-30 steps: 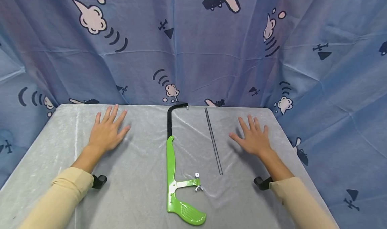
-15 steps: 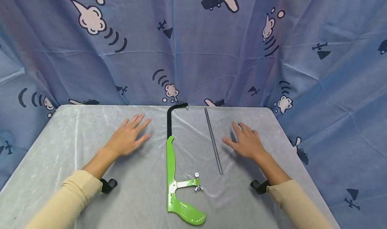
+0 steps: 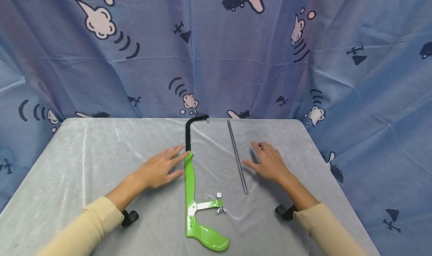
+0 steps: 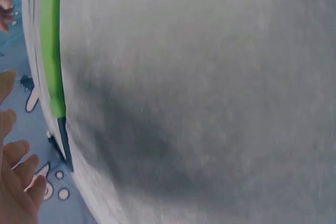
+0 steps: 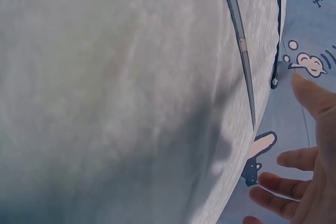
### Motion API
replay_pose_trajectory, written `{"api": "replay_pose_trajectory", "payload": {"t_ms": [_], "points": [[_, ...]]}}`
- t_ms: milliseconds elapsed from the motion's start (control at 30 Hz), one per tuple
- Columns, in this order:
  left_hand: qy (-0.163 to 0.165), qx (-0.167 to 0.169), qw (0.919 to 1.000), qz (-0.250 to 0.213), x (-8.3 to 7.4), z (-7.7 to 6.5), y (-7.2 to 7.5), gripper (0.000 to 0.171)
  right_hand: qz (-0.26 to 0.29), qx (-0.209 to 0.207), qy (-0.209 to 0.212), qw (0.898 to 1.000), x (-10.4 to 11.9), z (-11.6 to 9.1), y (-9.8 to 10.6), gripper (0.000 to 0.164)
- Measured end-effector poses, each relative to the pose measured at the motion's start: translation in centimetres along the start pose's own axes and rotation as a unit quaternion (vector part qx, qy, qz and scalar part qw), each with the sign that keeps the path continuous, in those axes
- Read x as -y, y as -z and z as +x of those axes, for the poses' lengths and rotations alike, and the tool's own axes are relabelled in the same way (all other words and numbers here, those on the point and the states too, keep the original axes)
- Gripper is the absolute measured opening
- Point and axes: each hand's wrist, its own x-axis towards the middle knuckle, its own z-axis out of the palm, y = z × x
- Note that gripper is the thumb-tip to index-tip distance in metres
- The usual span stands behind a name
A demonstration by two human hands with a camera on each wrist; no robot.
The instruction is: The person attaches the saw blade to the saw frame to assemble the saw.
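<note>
A hacksaw frame [image 3: 190, 181] with a green handle and a black bent front bar lies lengthwise on the grey-covered table in the head view. To its right lies a thin grey hacksaw blade [image 3: 237, 156], apart from the frame. My left hand [image 3: 158, 169] hovers at the frame's left side, fingers extended, its fingertips over the top of the green part; whether they touch is unclear. On the blade's right, my right hand [image 3: 268, 163] is held above the cloth with relaxed, slightly bent fingers and nothing in them. The left wrist view shows the green handle [image 4: 51, 45] beyond the left fingers.
A metal wing nut [image 3: 221, 210] sits on the frame's short green crossarm. Grey cloth [image 3: 111, 147] covers the table. A blue patterned curtain [image 3: 145, 79] hangs right behind the far edge. Each wrist bears a black camera mount [image 3: 129, 218].
My left hand has moved right and nearer, from the table's left side to the frame. The right hand has shifted left toward the blade, its fingers bending a little. Frame and blade lie still.
</note>
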Motion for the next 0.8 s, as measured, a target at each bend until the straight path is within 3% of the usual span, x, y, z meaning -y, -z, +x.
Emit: {"api": "replay_pose_trajectory", "payload": {"t_ms": [500,800], "points": [[-0.013,0.011,0.9998,0.007,-1.3,0.6,-0.7,0.062,0.074,0.024,-0.021,0.997,1.5,0.0,-1.1,0.072],[-0.026,0.025,0.9994,0.0,-2.2,0.9,-0.7,0.062,0.093,0.027,-0.023,0.995,1.9,0.0,-1.9,0.066]]}}
